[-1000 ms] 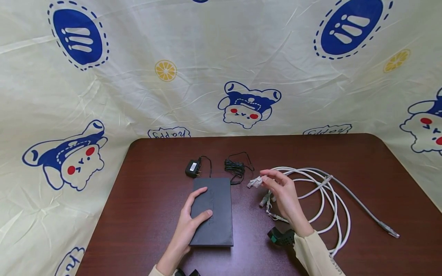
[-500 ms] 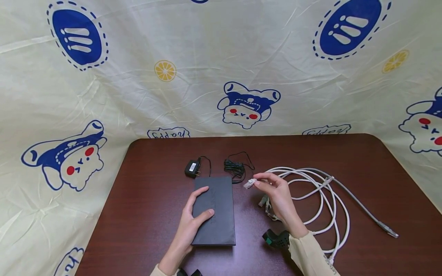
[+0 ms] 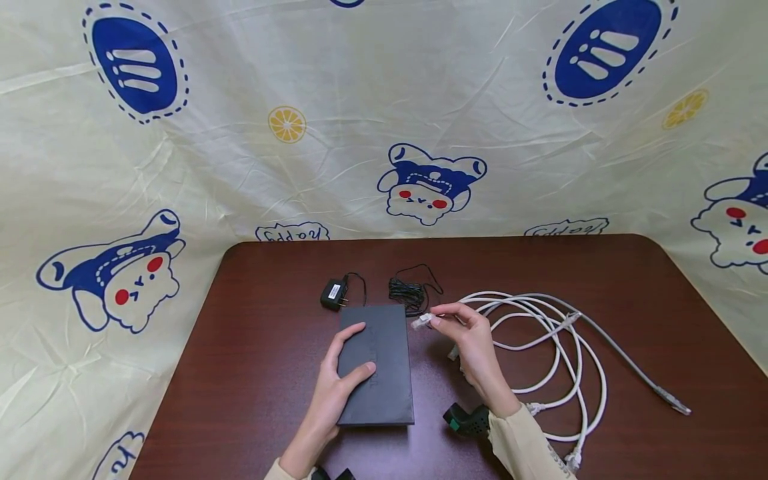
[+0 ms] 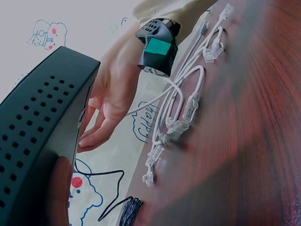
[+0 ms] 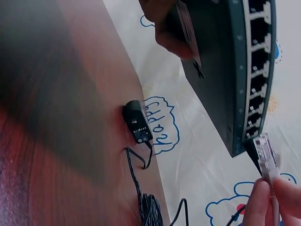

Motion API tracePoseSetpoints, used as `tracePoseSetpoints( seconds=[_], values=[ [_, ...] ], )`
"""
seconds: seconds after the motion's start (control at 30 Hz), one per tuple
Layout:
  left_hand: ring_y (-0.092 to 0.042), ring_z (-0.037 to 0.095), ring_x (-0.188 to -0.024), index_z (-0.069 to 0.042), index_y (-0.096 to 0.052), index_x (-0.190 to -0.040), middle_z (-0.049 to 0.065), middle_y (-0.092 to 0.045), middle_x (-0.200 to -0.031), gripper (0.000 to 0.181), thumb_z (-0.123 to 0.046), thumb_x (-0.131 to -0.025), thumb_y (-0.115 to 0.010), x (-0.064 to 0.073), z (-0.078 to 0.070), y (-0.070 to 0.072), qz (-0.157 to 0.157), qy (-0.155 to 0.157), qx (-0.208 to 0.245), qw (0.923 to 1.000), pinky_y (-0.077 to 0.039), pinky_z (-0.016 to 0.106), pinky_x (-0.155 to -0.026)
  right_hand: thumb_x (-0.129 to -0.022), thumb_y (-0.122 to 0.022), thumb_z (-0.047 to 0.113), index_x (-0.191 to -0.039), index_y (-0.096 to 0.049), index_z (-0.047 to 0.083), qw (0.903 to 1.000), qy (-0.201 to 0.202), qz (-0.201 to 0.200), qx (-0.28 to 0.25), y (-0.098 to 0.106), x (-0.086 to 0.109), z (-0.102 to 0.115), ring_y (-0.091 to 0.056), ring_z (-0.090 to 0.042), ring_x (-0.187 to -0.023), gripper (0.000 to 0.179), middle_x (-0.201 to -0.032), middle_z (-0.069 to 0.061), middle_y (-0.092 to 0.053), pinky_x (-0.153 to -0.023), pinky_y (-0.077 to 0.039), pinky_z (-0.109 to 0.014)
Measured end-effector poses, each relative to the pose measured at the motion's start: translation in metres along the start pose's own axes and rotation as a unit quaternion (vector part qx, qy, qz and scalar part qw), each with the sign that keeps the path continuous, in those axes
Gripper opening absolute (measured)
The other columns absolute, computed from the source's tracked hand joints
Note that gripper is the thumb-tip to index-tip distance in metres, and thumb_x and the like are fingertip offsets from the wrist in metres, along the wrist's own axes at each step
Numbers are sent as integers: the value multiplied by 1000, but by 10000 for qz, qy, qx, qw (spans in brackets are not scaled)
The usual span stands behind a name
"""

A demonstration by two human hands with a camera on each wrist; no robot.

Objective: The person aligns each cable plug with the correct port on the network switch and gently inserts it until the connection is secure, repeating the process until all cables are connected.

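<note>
My left hand [image 3: 333, 393] grips a dark grey network switch [image 3: 389, 360] by its left side, thumb over the top, and holds it raised off the table. In the right wrist view the switch shows a row of Ethernet ports [image 5: 257, 70] along one edge. Between thumb and fingers, my right hand [image 3: 477, 350] pinches the clear plug of a white Ethernet cable [image 3: 422, 321]. This plug [image 5: 267, 153] is close to the end of the port row; whether it touches the switch I cannot tell. A dark lead shows behind it at the switch's corner.
Several white and grey Ethernet cables [image 3: 579, 373] lie in loops on the brown table [image 3: 240, 373], right of my right hand. Behind the switch are a black power adapter [image 3: 333, 293] and its bundled cord [image 3: 407, 293]. A patterned cloth [image 3: 336, 173] hangs beyond the table.
My right hand has moved left with the pinched plug, nearer the switch's far right corner, drawing the cable along. The switch, in my left hand, has shifted slightly right.
</note>
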State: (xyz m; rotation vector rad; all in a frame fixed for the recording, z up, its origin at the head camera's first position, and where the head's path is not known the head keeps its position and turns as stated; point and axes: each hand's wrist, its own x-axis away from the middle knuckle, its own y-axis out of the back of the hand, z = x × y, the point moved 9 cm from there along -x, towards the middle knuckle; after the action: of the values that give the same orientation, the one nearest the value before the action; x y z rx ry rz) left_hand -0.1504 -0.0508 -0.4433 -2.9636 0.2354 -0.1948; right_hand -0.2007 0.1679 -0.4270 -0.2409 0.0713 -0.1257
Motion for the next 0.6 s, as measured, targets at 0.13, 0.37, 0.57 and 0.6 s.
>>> tracePoseSetpoints(
  seconds=[0.13,0.37,0.57,0.6],
  values=[
    [-46,27,-112,-28,-49,-137,11,-43,-134,57,-11,-86,-69,-1,-1,-1,-34,-40,37,10000,-45,40,-86,-80,-62,-17,-96,-61,-19,9998,32,-185,-81,-1,1,0,-65,-12,-74,16,-85,-5,-68,-72,-53,-27],
    [-46,26,-113,-28,-49,-137,9,-44,-134,58,-10,-85,-68,-1,-2,-4,-35,-90,116,9999,-43,40,-88,-81,-61,-18,-100,-56,-24,9991,75,-427,-28,-2,3,0,-64,-11,-72,21,-83,-3,-65,-71,-52,-25],
    [-47,26,-112,-28,-49,-136,8,-44,-134,58,-9,-85,-68,-1,-3,-5,-72,-126,114,9998,-43,40,-87,-80,-61,-19,-98,-57,-22,9980,148,-602,-101,-3,5,1,-63,-11,-71,18,-82,-4,-65,-69,-51,-24],
    [-47,26,-112,-28,-49,-136,8,-44,-134,58,-9,-85,-68,-1,-3,-5,-73,-138,109,9998,-44,40,-87,-80,-61,-20,-98,-58,-22,9978,166,-628,-122,-3,5,1,-63,-11,-71,18,-82,-3,-65,-68,-51,-23]
  ],
)
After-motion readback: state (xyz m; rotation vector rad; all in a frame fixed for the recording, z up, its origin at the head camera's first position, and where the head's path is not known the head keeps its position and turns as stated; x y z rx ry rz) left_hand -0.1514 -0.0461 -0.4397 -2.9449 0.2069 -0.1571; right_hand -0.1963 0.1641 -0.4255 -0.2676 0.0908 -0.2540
